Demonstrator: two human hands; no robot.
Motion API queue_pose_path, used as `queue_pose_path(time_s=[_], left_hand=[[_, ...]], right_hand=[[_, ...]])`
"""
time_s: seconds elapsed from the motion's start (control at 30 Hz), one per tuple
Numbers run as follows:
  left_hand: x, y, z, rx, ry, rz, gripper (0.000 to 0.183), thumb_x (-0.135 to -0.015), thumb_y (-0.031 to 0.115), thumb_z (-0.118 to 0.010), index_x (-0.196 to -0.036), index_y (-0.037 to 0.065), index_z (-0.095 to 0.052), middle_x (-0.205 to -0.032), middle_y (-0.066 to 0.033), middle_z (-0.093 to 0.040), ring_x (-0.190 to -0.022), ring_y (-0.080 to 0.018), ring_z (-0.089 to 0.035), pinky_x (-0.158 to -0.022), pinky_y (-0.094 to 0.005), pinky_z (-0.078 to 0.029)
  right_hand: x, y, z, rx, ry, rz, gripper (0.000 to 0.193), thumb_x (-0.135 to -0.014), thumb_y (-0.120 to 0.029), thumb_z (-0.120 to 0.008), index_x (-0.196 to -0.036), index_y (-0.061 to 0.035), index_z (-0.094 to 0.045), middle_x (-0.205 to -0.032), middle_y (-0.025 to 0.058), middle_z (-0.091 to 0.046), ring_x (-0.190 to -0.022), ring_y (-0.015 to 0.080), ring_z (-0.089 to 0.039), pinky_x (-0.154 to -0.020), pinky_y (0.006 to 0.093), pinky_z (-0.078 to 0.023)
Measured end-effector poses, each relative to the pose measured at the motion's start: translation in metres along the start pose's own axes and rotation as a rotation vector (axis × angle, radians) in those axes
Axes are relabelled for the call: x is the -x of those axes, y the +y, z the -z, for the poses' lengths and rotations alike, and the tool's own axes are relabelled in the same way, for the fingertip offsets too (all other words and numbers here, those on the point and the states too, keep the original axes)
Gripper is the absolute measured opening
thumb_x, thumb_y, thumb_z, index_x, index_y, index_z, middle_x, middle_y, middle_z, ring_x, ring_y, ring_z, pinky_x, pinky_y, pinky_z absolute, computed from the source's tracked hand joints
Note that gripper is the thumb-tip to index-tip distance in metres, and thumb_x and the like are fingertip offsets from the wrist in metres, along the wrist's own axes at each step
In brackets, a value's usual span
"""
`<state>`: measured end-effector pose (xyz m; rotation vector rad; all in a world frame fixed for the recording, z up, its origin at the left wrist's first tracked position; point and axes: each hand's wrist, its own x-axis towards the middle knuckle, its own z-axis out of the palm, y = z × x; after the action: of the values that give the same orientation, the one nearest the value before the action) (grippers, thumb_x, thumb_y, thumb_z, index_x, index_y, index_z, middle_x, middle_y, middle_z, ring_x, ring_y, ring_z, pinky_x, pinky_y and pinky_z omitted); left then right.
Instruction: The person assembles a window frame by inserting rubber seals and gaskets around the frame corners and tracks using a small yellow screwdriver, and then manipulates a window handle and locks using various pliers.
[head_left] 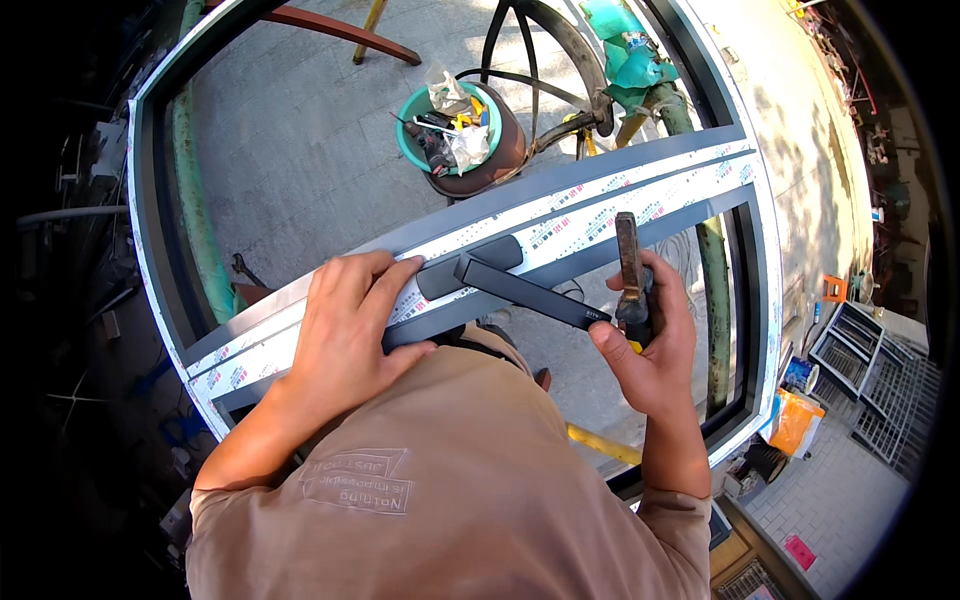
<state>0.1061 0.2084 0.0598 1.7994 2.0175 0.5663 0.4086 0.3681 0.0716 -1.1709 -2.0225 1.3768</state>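
Note:
A large dark grey window frame (590, 262) lies across in front of me, its middle bar covered with printed white protective film (640, 196). On that bar sits a dark window handle (530, 297), its lever angled toward the lower right. My left hand (345, 320) lies on the bar, fingers apart, beside the handle's base (437, 281). My right hand (655, 350) is wrapped round what looks like a hammer (628, 256) with a rusty head, its handle mostly hidden in the palm. The right thumb is at the lever's tip.
Beyond the bar, a teal bucket (411, 147) of tools and crumpled paper stands in the frame's opening. Greenish pipes (187, 190) run beneath the frame. A red-brown bar (345, 33) lies at the far left. Metal grilles (875, 365) and an orange package (795, 420) lie at right.

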Motion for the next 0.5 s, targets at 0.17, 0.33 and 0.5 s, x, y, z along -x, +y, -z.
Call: queue_pose_path(time_s=[0.17, 0.33, 0.5], left_hand=[[-0.003, -0.021, 0.012, 0.061, -0.069, -0.082, 0.092, -0.060, 0.028, -0.102, -0.142, 0.005, -0.067, -0.130, -0.0153, -0.061, -0.118, -0.0373, -0.059, -0.105, -0.0516, -0.046], [-0.010, -0.034, 0.007, 0.115, -0.095, -0.120, 0.096, -0.056, 0.031, -0.104, -0.141, 0.007, -0.066, -0.141, -0.0191, -0.059, -0.132, -0.0416, -0.057, -0.114, -0.0576, -0.044], [-0.025, -0.024, 0.010, 0.077, -0.124, -0.088, 0.096, -0.058, 0.028, -0.102, -0.144, 0.009, -0.063, -0.162, -0.0244, -0.049, -0.152, -0.0454, -0.048, -0.125, -0.0622, -0.038]], right_hand=[[-0.003, 0.003, -0.012, -0.150, -0.098, -0.056, 0.077, -0.086, -0.007, -0.088, -0.153, 0.0039, -0.051, -0.121, 0.0148, -0.075, -0.107, 0.0177, -0.073, -0.096, 0.0310, -0.057], [-0.008, -0.008, -0.023, 0.001, -0.134, -0.007, 0.072, -0.078, -0.007, -0.086, -0.145, 0.0030, -0.061, -0.121, 0.0101, -0.075, -0.096, 0.0152, -0.070, -0.087, 0.0274, -0.054], [-0.014, -0.012, -0.025, -0.087, -0.135, 0.002, 0.071, -0.082, -0.005, -0.086, -0.147, 0.0038, -0.060, -0.116, 0.0100, -0.075, -0.098, 0.0145, -0.070, -0.088, 0.0288, -0.055]])
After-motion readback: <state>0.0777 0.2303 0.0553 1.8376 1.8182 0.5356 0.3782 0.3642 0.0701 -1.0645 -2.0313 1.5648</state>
